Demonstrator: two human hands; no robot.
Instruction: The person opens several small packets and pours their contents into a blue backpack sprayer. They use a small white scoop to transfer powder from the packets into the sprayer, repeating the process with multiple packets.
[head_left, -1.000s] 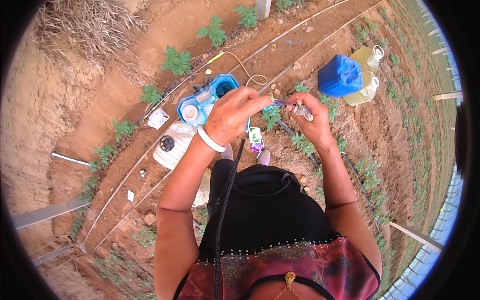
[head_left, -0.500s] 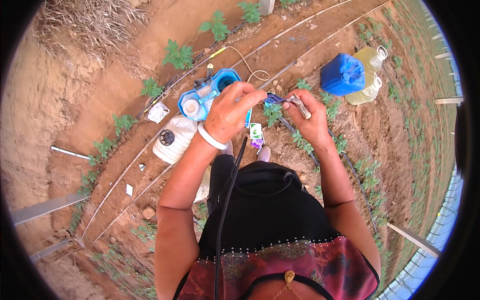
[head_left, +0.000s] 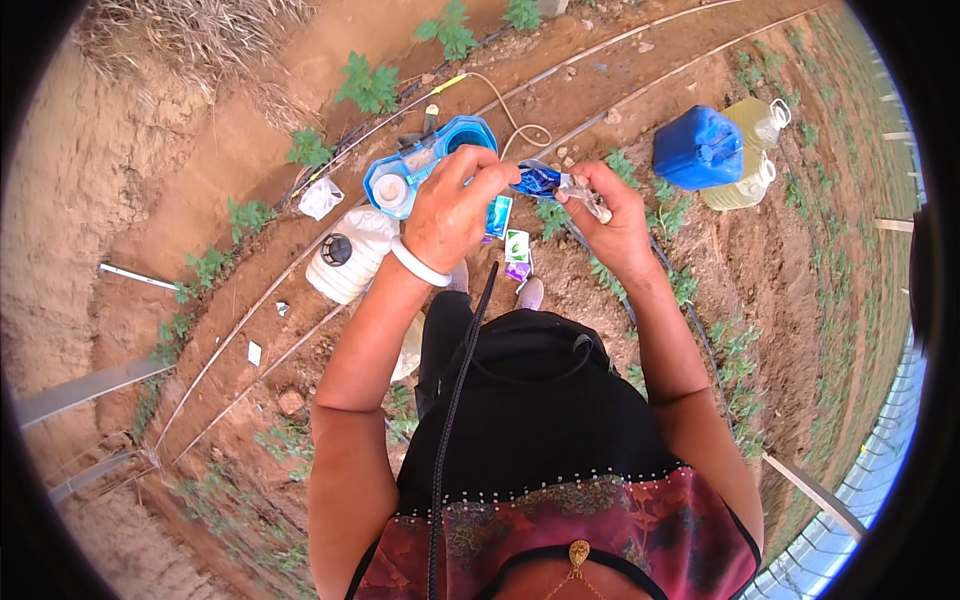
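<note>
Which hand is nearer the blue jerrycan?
Right. The right hand is below and left of the blue jerrycan in the picture; the left hand is farther left.

Cultivated crop plot, field type.
Use is indicated by leafy plants (head_left: 370, 84) in rows, bare soil (head_left: 775, 262), laid hoses (head_left: 692, 312) and grey posts (head_left: 90, 392).

No writing can be read (the blue packet (head_left: 538, 181) shows too small).
</note>
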